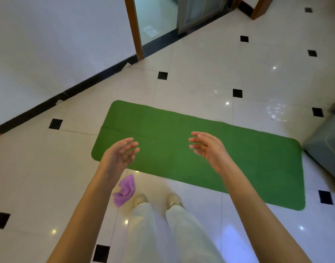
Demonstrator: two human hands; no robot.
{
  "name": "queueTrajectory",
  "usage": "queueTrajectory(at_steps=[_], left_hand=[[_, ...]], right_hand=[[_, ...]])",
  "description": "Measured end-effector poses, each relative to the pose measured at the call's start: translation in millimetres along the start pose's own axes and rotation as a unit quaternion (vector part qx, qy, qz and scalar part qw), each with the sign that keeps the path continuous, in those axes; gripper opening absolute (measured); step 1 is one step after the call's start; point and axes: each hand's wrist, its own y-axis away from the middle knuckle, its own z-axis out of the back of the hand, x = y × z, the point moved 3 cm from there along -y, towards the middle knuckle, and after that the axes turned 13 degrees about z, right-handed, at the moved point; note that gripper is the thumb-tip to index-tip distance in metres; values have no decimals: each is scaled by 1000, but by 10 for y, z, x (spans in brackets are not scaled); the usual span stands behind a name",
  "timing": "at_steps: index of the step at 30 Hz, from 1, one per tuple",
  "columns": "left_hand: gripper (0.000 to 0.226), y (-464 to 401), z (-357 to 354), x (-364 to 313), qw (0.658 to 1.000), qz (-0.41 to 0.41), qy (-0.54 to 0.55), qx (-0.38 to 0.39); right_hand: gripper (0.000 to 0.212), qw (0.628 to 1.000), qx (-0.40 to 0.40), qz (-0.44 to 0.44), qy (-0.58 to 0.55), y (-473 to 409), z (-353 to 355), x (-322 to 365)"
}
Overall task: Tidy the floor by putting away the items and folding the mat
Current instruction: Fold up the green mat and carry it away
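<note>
Trouble could come from the purple cloth [125, 188] crumpled on the glossy floor [200, 86] just beside your left foot: step on it and it may slide. Your left hand [118, 155] and right hand [207, 147] hover above the mat, fingers loosely spread, holding nothing. The green mat [191, 149] lies flat, unfolded, with rounded corners and a faint crease near its left end.

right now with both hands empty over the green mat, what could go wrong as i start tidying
The purple cloth lies crumpled on the glossy tiled floor just beside your left shoe; a step that way could slip on it. The green mat lies flat and unfolded, and may slide on those shiny tiles when one end is lifted. Your left hand and right hand are open, holding nothing, so the cloth is best picked up first.
</note>
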Motion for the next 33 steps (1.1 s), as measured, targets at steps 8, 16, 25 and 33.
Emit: queueTrajectory(at_steps=[8,16,25,33], left_hand=[[21,-638,314,-244,992,28,-121,21],[17,-1867,667,228,971,23,-237,17],[18,-3943,1148,1684,972,36,-230,-23],[24,-5816,1604,2912,926,-85,-366,40]], right_hand=[[19,997,-65,-6,-49,-295,-314,-597],[19,978,-124,-30,-167,-1004,-300,-1686],[21,988,-124,-44,-80,-2231,211,-3596],[22,993,-102,-54,39,-3263,717,-5512]])
